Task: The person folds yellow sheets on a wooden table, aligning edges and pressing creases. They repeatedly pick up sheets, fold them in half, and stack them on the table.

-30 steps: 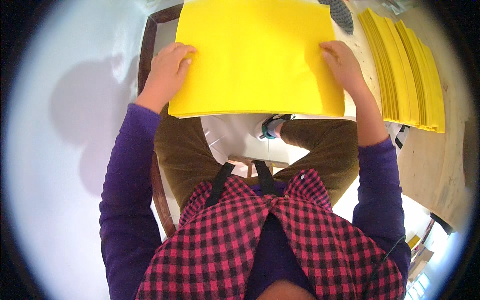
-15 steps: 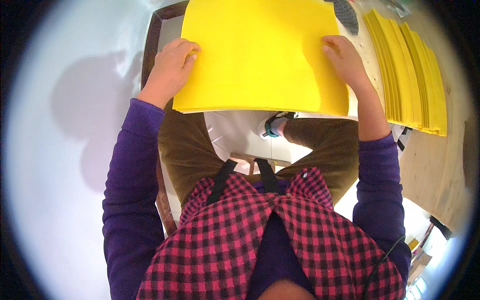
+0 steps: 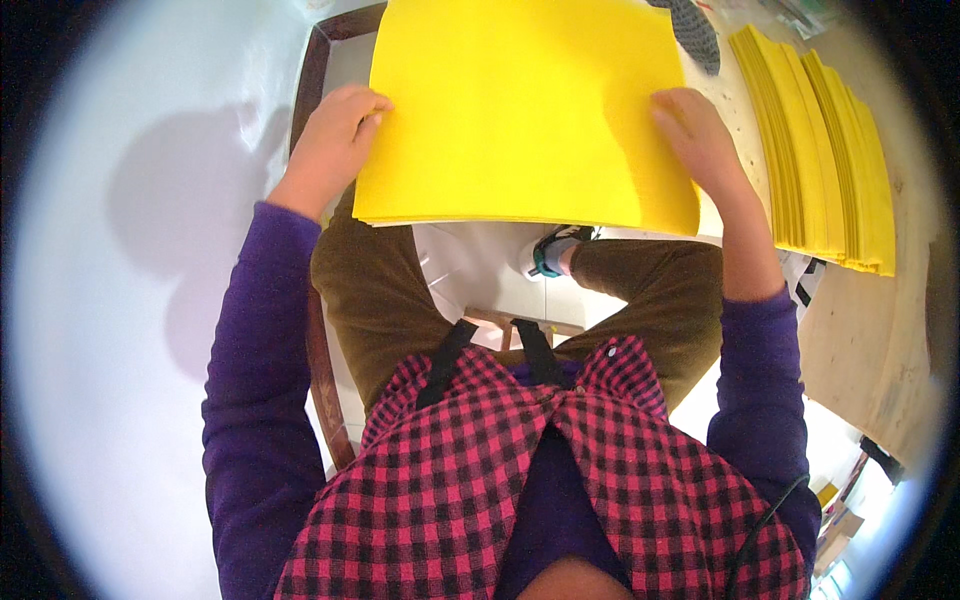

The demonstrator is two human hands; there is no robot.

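A flat stack of yellow felt-like sheets lies in front of me, its near edge reaching out over my knees. Several layers show along that edge. At the stack's left side my left hand is closed on the border, fingertips and thumb a little over the top sheet. My right hand grips the opposite border, its fingers bent and the thumb close to them. What lies beneath the top sheet at each hand is hidden.
Folded yellow pieces stand in rows on the wooden table to the right. A grey textured cloth lies beyond my right hand. A dark wooden frame runs along the left, by a white wall. A small stool shows between my legs.
Both hands have slid slightly nearer to me along the sides of the stack. The stack sits marginally further right in the picture; the folded pieces look the same.
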